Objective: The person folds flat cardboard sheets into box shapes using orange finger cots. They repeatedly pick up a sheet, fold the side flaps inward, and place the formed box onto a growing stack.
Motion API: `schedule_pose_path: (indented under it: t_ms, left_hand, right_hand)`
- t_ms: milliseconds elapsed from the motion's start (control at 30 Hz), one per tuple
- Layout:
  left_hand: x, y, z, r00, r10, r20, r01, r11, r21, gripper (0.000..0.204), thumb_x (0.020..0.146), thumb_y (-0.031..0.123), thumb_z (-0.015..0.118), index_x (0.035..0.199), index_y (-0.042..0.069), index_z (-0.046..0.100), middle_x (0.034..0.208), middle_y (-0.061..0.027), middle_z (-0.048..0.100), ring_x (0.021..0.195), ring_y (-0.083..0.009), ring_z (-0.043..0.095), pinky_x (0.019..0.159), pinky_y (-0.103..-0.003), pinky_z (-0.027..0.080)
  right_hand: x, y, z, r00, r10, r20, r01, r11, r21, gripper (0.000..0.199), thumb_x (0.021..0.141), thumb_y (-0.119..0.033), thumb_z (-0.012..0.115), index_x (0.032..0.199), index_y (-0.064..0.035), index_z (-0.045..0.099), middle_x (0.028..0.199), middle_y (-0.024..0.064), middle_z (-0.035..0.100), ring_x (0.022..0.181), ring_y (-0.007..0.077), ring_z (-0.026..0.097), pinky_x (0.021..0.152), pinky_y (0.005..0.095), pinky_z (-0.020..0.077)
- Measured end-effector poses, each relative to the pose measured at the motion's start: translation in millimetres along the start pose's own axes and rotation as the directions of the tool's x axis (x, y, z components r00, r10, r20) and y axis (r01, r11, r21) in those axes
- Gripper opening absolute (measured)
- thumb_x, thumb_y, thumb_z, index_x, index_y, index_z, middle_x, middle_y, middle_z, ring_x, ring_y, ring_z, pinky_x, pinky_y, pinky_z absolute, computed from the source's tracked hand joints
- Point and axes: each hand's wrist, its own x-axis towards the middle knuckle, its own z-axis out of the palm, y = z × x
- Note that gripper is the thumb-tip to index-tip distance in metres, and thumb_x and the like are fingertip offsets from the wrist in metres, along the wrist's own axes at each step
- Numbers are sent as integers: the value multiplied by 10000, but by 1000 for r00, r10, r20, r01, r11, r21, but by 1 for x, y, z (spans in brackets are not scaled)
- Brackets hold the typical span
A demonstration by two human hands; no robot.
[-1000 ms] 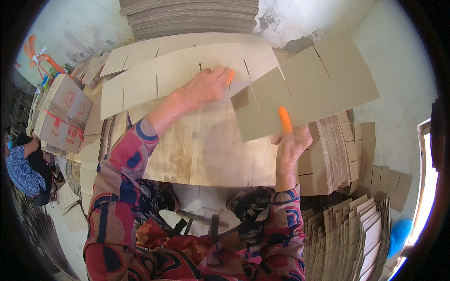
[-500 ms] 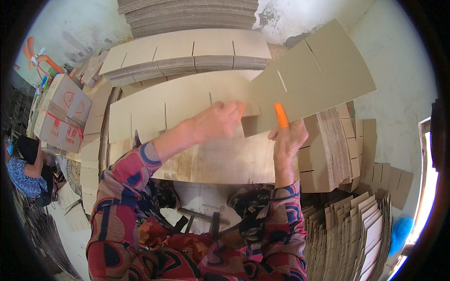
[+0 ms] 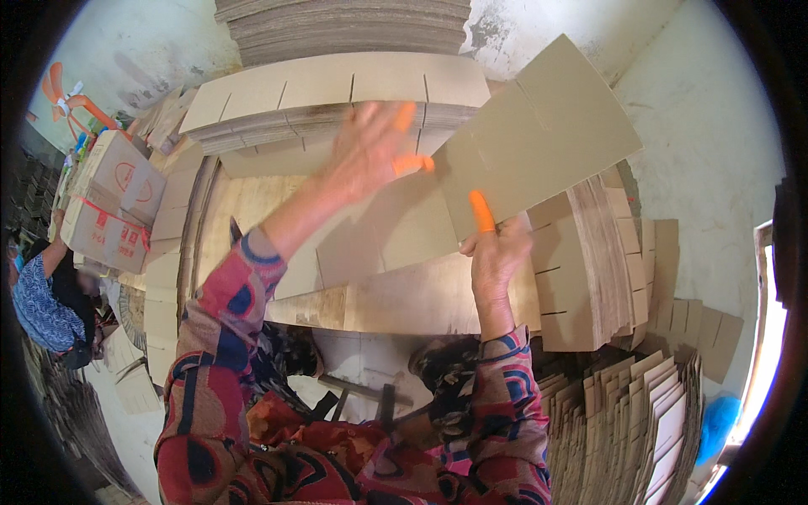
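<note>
My right hand [image 3: 498, 252] grips the lower edge of a slotted cardboard sheet [image 3: 547, 135], its thumb in an orange finger cot lying on the face. The sheet tilts up toward the far right. A second slotted cardboard strip [image 3: 370, 236] slants below and to the left of it, partly covered; whether the two are joined, I cannot tell. My left hand [image 3: 366, 151] is lifted over the table, slightly blurred, fingers spread, orange cots on its thumb and a finger. It sits beside the held sheet's left edge, in front of a stack of slotted cardboard strips [image 3: 311, 88].
Beneath is a wooden tabletop [image 3: 404, 295]. More cardboard stacks stand at right [image 3: 572, 278], at the back [image 3: 345, 25] and at lower right [image 3: 631, 421]. A carton [image 3: 114, 202] stands at left, near another person [image 3: 55, 295]. A blue bag [image 3: 718, 425] lies far right.
My left hand has risen away from the sheets and its fingers have spread. The long strip has shifted right and toward me, baring tabletop. My right hand has moved slightly left with its sheet.
</note>
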Motion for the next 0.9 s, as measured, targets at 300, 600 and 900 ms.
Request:
schedule_pose_path:
  t_ms: [300, 600, 900]
  left_hand:
    - [20, -79, 48, 984, 38, 171, -124, 841, 527, 181, 790, 105, 586, 929, -1, 632, 943, -111, 590, 971, -238, 510, 786, -367, 419]
    - [29, -87, 33, 992, -86, 97, 75, 991, 109, 227, 744, 185, 724, 880, 52, 599, 856, -85, 588, 859, -292, 543, 742, -402, 481]
    - [29, -88, 22, 994, 87, -69, -99, 974, -202, 196, 800, 145, 666, 981, 89, 718, 1081, -72, 640, 964, -281, 550, 836, -342, 480]
  right_hand:
    - [2, 18, 3, 996, -67, 55, 72, 994, -87, 193, 771, 105, 567, 942, 25, 610, 660, 28, 576, 451, 85, 501, 393, 247, 414]
    - [-1, 9, 6, 998, -31, 56, 35, 997, -68, 271, 656, 182, 535, 870, 25, 589, 570, 42, 544, 472, 90, 504, 412, 256, 430]
    - [-1, 19, 4, 997, -43, 60, 48, 995, -82, 199, 661, 179, 531, 776, 17, 543, 514, 50, 519, 453, 94, 512, 404, 261, 428]
